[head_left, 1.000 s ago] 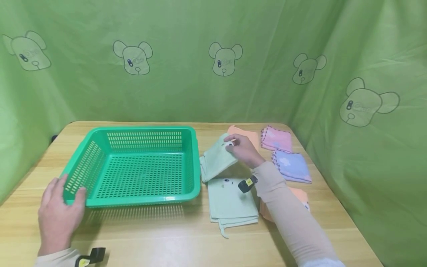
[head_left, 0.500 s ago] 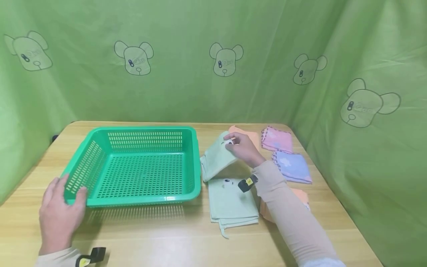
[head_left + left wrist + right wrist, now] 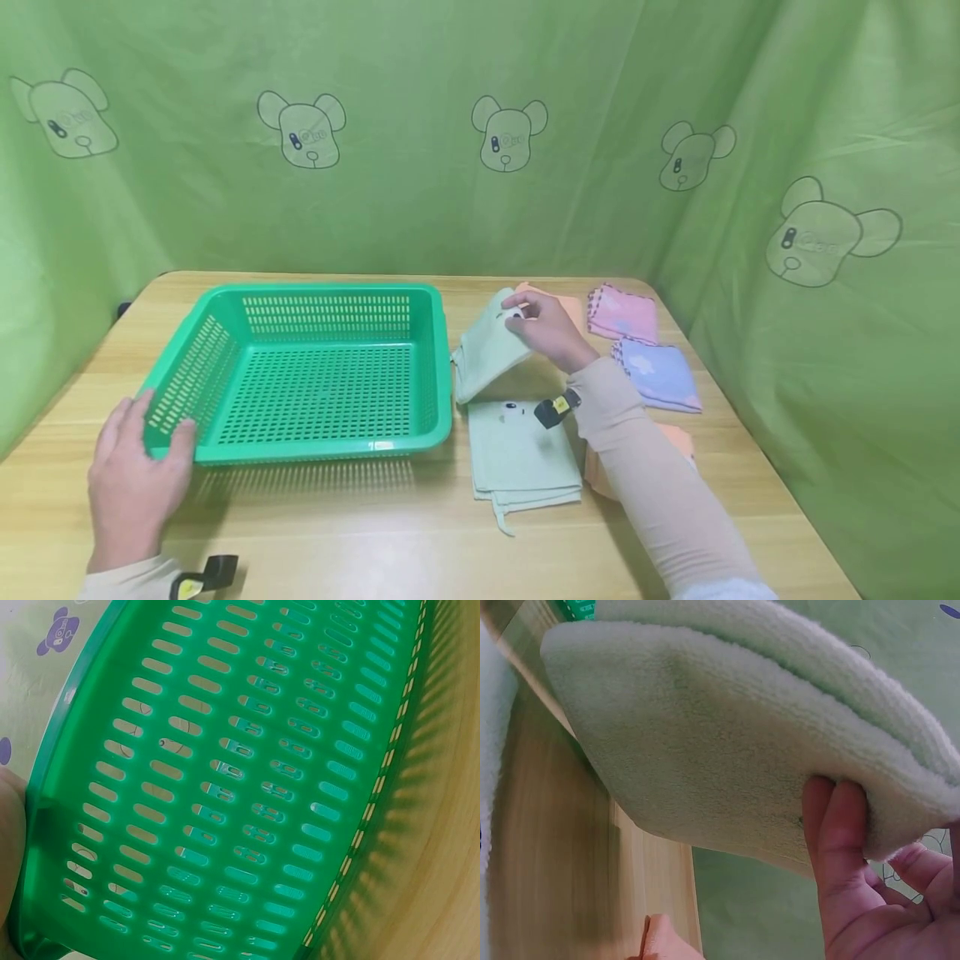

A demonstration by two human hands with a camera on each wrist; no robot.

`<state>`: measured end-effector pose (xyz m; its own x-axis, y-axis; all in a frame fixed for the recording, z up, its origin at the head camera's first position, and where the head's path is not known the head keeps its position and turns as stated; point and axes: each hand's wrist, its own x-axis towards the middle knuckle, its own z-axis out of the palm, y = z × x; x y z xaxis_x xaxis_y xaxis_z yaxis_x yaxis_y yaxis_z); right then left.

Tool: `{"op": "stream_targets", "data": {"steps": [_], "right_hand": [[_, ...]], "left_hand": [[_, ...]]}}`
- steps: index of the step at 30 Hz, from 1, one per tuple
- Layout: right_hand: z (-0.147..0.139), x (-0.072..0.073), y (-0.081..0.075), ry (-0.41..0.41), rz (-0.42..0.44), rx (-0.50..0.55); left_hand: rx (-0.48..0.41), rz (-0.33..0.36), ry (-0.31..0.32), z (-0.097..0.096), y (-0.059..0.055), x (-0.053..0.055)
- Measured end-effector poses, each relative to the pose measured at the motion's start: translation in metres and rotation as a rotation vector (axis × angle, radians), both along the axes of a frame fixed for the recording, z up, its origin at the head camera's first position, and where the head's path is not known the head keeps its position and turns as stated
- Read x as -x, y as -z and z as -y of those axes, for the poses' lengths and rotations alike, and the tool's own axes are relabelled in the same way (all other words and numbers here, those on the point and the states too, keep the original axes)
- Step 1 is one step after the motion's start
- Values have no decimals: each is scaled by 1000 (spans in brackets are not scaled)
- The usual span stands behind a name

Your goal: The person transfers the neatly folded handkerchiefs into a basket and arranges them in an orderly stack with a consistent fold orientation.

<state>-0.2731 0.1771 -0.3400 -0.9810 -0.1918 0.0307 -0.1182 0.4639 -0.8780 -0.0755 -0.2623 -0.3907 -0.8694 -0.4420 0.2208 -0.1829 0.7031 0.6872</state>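
My left hand [image 3: 138, 479] grips the near left corner of a green plastic basket [image 3: 300, 452], thumb over the rim. Slotted basket wall [image 3: 225, 780] fills most of the left wrist view. To the right of the basket, my right hand [image 3: 553, 329] pinches the far corner of a folded pale green towel [image 3: 486, 354]. That towel is tilted, its pinched end raised and its lower end close beside the basket. Its fluffy underside [image 3: 682, 735] shows in the right wrist view, with fingertips pressed into it. A second folded pale green towel [image 3: 521, 458] with a small face lies just nearer.
Beyond my right hand lies an orange towel [image 3: 566, 307], partly hidden. A pink towel [image 3: 622, 315] and a blue one [image 3: 660, 375] lie along the right side of the wooden table [image 3: 337, 533]. Another orange towel [image 3: 675, 437] is mostly under my forearm. Green curtains [image 3: 405, 208] surround the table.
The pinched end of the pale green towel has risen slightly, and my right hand has shifted a little farther from me. My left hand and the basket stay in place.
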Motion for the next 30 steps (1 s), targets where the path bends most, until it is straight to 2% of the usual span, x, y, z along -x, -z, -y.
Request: {"op": "stream_targets", "data": {"steps": [6, 15, 23, 30], "right_hand": [[1, 0, -4, -1, -5, -16], [1, 0, -10, -10, 33, -5], [4, -1, -19, -17, 89, 65], [5, -1, -25, -16, 60, 23]], "left_hand": [[-1, 9, -5, 0, -2, 1], [4, 10, -12, -1, -4, 1], [1, -2, -13, -1, -2, 1], [-1, -2, -15, 0, -2, 2]]}}
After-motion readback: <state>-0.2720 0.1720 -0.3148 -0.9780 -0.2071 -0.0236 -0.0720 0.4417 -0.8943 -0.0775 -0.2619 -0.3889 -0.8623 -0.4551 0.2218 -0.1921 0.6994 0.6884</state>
